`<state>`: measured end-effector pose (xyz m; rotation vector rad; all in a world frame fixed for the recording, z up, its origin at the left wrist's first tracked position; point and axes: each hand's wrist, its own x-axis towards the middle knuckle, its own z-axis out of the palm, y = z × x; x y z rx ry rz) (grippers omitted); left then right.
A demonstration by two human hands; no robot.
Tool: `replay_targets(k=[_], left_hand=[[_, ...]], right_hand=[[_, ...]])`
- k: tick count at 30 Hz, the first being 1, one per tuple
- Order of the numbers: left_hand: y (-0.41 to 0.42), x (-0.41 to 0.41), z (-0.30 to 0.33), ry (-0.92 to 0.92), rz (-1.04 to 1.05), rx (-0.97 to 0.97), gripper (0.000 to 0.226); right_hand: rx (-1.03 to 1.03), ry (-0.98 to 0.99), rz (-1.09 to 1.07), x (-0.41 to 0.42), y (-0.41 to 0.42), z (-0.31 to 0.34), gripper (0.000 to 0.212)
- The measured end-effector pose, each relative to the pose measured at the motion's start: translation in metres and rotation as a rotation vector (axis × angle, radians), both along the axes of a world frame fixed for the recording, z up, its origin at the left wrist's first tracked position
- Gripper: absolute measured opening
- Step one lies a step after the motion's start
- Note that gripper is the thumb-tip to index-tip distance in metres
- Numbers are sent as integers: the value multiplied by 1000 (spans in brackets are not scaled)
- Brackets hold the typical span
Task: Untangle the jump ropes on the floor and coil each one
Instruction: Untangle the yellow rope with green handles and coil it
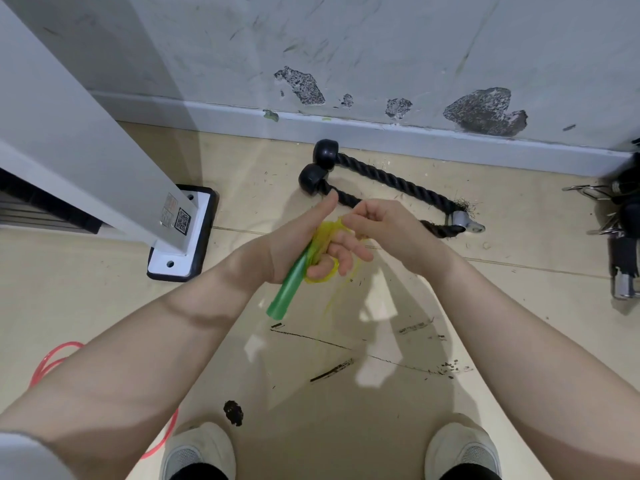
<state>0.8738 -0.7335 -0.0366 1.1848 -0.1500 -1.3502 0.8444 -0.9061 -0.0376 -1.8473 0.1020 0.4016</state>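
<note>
My left hand (298, 240) is closed around a green jump-rope handle (289, 289) and several yellow cord loops (323, 237) bunched against it, thumb pointing up. The handle's free end sticks out below the hand, toward me. My right hand (384, 223) is just right of the left, fingers curled, pinching the yellow cord at the top of the bundle. A blurred strand of yellow cord (332, 303) trails down from the hands. A red jump rope (52, 362) lies on the floor at lower left, mostly hidden behind my left arm.
A black thick rope with two round end knobs (377, 178) lies by the wall beyond my hands. A white machine post on a bolted base plate (183, 237) stands at left. Metal clips and black attachments (620, 237) are at right. My shoes (197, 452) are below.
</note>
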Motion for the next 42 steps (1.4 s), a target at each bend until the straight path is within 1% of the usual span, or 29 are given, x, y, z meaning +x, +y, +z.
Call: replay_targets(k=[2, 4, 5, 6, 9, 10, 12, 13, 15, 18, 19, 20, 22, 23, 24, 26, 27, 28, 30, 31, 32, 33, 34, 35, 36, 37, 39, 41, 42], left_hand=[[7, 6, 1, 33, -64, -216, 67], [16, 10, 2, 12, -42, -290, 52], [18, 11, 3, 15, 51, -291, 48], [18, 13, 5, 18, 198, -282, 45], [20, 25, 4, 37, 750, -204, 35], [23, 29, 0, 43, 875, -172, 37], [32, 30, -12, 11, 980, -43, 49], [36, 26, -17, -9, 977, 31, 53], [39, 17, -22, -32, 909, 114, 55], [32, 8, -10, -145, 648, 176, 47], [29, 8, -5, -172, 547, 162, 44], [25, 8, 0, -173, 450, 127, 41], [17, 5, 13, -130, 262, 13, 36], [14, 3, 19, -105, 178, -62, 34], [10, 1, 23, -84, 115, -143, 33], [3, 0, 26, -89, 131, -253, 41], [-1, 2, 28, -105, 235, -261, 43], [-3, 6, 29, -112, 400, -245, 43], [0, 19, 26, -43, 774, -207, 44], [6, 27, 21, -19, 919, -186, 47], [14, 34, 14, -43, 1009, -117, 51], [24, 37, 5, -117, 1040, 11, 53], [34, 36, -4, -231, 1013, 188, 56], [44, 33, -12, -352, 936, 358, 59], [51, 28, -20, -433, 838, 463, 61], [54, 21, -26, -450, 748, 502, 61], [52, 9, -29, -375, 584, 477, 56], [40, 0, -19, -352, 359, 445, 46], [32, -3, -12, -328, 241, 397, 47]], right_hand=[[199, 89, -7, -11, 4, -10, 30], [215, 157, 81, -22, 10, -21, 28], [160, 210, 138, -27, 12, -25, 30], [89, 295, 208, -30, 13, -29, 30], [-34, 612, 526, -37, 15, -29, 17], [-32, 680, 640, -36, 13, -24, 15], [47, 706, 762, -30, 11, -10, 16], [94, 660, 736, -26, 12, -4, 19], [105, 468, 524, -17, 16, 4, 20], [-189, 126, -30, -5, 26, -6, 11], [-240, 65, -191, -4, 30, -9, 20], [-209, 29, -274, -3, 34, -13, 36], [30, 19, -210, 0, 39, -17, 68], [158, 35, -139, -1, 42, -17, 74], [252, 68, -67, -2, 45, -16, 68], [233, 154, 48, -9, 48, -17, 30], [186, 198, 94, -13, 47, -22, 18], [151, 256, 157, -17, 43, -30, 13], [-8, 388, 393, -24, 31, -35, 8], [-95, 476, 537, -28, 24, -28, 9], [-147, 580, 664, -29, 18, -22, 14], [-141, 675, 756, -28, 12, -12, 19], [-101, 729, 806, -26, 6, -1, 22], [-53, 734, 813, -21, 0, 12, 23], [-2, 689, 783, -16, -5, 24, 23], [56, 598, 729, -9, -9, 37, 21], [154, 336, 551, 1, -12, 59, 11], [181, 103, 264, 10, -12, 71, 17], [187, 19, 105, 14, -12, 73, 22]])
